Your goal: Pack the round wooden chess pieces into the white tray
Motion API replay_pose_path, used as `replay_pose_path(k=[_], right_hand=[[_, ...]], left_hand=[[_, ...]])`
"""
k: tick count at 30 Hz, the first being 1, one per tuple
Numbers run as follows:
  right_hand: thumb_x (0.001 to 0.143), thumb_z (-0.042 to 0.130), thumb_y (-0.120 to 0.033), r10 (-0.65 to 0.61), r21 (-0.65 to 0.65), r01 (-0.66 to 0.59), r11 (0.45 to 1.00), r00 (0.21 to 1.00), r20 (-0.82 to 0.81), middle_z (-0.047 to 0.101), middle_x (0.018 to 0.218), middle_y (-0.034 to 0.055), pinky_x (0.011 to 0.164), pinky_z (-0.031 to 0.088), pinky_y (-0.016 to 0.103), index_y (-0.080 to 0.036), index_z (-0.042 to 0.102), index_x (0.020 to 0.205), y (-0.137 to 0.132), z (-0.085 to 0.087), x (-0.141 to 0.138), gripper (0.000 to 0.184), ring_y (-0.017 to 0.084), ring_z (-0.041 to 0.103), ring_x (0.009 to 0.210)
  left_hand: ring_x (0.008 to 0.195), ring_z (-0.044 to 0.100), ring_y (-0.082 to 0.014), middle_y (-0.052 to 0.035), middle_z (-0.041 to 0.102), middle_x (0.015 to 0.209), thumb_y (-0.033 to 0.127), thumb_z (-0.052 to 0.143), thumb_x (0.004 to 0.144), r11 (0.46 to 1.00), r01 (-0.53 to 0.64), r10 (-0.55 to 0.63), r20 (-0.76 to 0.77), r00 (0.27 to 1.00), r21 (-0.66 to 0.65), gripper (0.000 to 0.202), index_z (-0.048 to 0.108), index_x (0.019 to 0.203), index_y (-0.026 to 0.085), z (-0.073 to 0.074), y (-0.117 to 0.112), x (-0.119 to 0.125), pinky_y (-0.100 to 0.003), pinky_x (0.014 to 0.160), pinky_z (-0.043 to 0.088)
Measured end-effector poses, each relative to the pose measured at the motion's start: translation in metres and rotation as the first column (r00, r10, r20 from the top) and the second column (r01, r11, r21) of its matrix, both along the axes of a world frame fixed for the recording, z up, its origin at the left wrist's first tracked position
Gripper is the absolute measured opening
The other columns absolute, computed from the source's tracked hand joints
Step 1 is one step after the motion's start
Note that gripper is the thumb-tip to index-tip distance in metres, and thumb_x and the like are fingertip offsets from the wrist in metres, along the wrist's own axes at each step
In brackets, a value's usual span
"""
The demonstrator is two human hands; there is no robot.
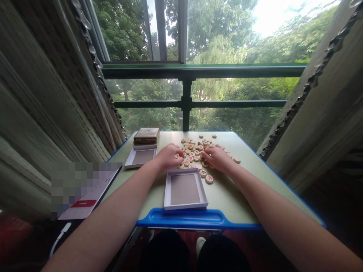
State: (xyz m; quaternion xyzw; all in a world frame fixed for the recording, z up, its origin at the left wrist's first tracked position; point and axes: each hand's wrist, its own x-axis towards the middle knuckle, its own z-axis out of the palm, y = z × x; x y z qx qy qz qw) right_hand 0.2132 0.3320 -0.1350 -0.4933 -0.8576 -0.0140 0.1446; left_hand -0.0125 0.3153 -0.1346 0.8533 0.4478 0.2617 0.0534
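Round wooden Chinese chess pieces [196, 158] with red or dark characters lie in a loose heap in the middle of the table. At the heap's left edge my left hand [169, 155] is curled, with a red-marked Chinese chess piece [177, 156] between thumb and fingers. My right hand [217, 156] reaches into the heap from the right. Its fingers are bent and pressed together among the pieces, and what they hold, if anything, is hidden. Just in front of the heap stands a shallow white box tray [167, 190] with a bare grey-brown bottom.
Another shallow box tray [131, 158] sits at the back left, near a stack of brown boxes [146, 135]. The pale table [244, 196] has a blue rim and front groove. A blurred-out screen [85, 189] and white cable [60, 236] are left. Behind are a window and green railing [186, 94].
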Motion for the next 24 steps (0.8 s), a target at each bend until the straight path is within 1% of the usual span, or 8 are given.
replay_pose_path(k=[5, 7, 9, 12, 15, 19, 22, 24], right_hand=[[0.092, 0.035, -0.032, -0.010, 0.016, 0.010, 1.000, 1.000, 0.000, 0.068, 0.079, 0.0065, 0.082, 0.030, 0.030, -0.016, 0.066, 0.071, 0.001, 0.000, -0.001, 0.041, 0.017, 0.056, 0.079], [0.092, 0.035, -0.032, -0.027, 0.001, 0.027, 1.000, 1.000, -0.010, 0.068, 0.075, 0.0057, 0.080, 0.031, 0.029, -0.017, 0.065, 0.070, 0.000, 0.002, -0.002, 0.041, 0.016, 0.056, 0.076], [0.091, 0.037, -0.034, -0.072, -0.030, 0.071, 0.997, 0.997, -0.033, 0.067, 0.073, 0.0052, 0.075, 0.033, 0.028, -0.018, 0.066, 0.070, -0.002, 0.003, -0.002, 0.039, 0.017, 0.055, 0.074], [0.089, 0.043, -0.037, -0.129, -0.050, 0.126, 0.991, 0.989, -0.071, 0.068, 0.075, 0.0056, 0.067, 0.035, 0.027, -0.019, 0.067, 0.076, -0.004, 0.005, -0.003, 0.033, 0.019, 0.054, 0.080], [0.086, 0.047, -0.037, -0.115, -0.050, 0.111, 0.993, 0.989, -0.094, 0.068, 0.079, 0.0056, 0.067, 0.036, 0.026, -0.020, 0.068, 0.080, -0.006, 0.003, -0.002, 0.028, 0.021, 0.053, 0.087], [0.085, 0.048, -0.037, -0.063, -0.065, 0.057, 0.996, 0.993, -0.096, 0.069, 0.080, 0.0049, 0.069, 0.038, 0.027, -0.020, 0.069, 0.081, -0.006, 0.002, -0.002, 0.027, 0.020, 0.053, 0.084], [0.084, 0.048, -0.035, -0.021, -0.049, 0.017, 0.999, 0.996, -0.084, 0.068, 0.078, 0.0052, 0.072, 0.037, 0.027, -0.019, 0.069, 0.076, -0.006, 0.008, 0.002, 0.028, 0.019, 0.054, 0.079], [0.083, 0.048, -0.032, -0.003, -0.049, -0.002, 0.999, 0.994, -0.107, 0.068, 0.080, 0.0053, 0.070, 0.038, 0.026, -0.018, 0.069, 0.075, -0.008, 0.015, 0.006, 0.026, 0.017, 0.054, 0.076]], left_hand=[[0.080, 0.056, -0.0183, -0.0030, 0.069, 0.078, 0.016, 0.052, 0.069, 0.999, -0.008, 0.009, -0.037, 0.999, 0.036, 0.019, 0.071, 0.070, 0.018, 0.001, -0.001, 0.000, -0.028, 0.078, 0.045], [0.080, 0.056, -0.0185, -0.0034, 0.069, 0.078, 0.017, 0.052, 0.070, 0.999, -0.007, 0.010, -0.058, 0.998, 0.052, 0.020, 0.071, 0.070, 0.017, 0.002, -0.002, 0.000, -0.029, 0.077, 0.045], [0.081, 0.055, -0.0189, -0.0039, 0.068, 0.078, 0.017, 0.052, 0.070, 0.998, -0.012, 0.017, -0.083, 0.996, 0.065, 0.020, 0.071, 0.071, 0.017, 0.004, -0.003, 0.000, -0.029, 0.078, 0.045], [0.082, 0.055, -0.0194, -0.0043, 0.068, 0.077, 0.017, 0.052, 0.070, 0.996, -0.017, 0.026, -0.108, 0.994, 0.082, 0.019, 0.071, 0.071, 0.017, 0.004, -0.003, -0.001, -0.030, 0.080, 0.044], [0.082, 0.055, -0.0199, -0.0046, 0.068, 0.077, 0.018, 0.052, 0.071, 0.996, -0.016, 0.026, -0.116, 0.993, 0.087, 0.018, 0.071, 0.072, 0.017, 0.003, -0.003, 0.000, -0.031, 0.080, 0.045], [0.081, 0.054, -0.0201, -0.0044, 0.068, 0.077, 0.018, 0.052, 0.070, 0.996, -0.018, 0.028, -0.126, 0.992, 0.084, 0.018, 0.070, 0.071, 0.018, 0.003, -0.003, -0.001, -0.031, 0.078, 0.045], [0.080, 0.054, -0.0198, -0.0046, 0.067, 0.076, 0.018, 0.052, 0.071, 0.997, -0.017, 0.026, -0.127, 0.992, 0.077, 0.018, 0.070, 0.071, 0.017, 0.005, -0.004, -0.002, -0.031, 0.078, 0.045], [0.080, 0.054, -0.0199, -0.0048, 0.067, 0.076, 0.018, 0.052, 0.071, 0.997, -0.020, 0.029, -0.122, 0.992, 0.075, 0.018, 0.070, 0.071, 0.017, 0.006, -0.004, -0.002, -0.031, 0.078, 0.044]])
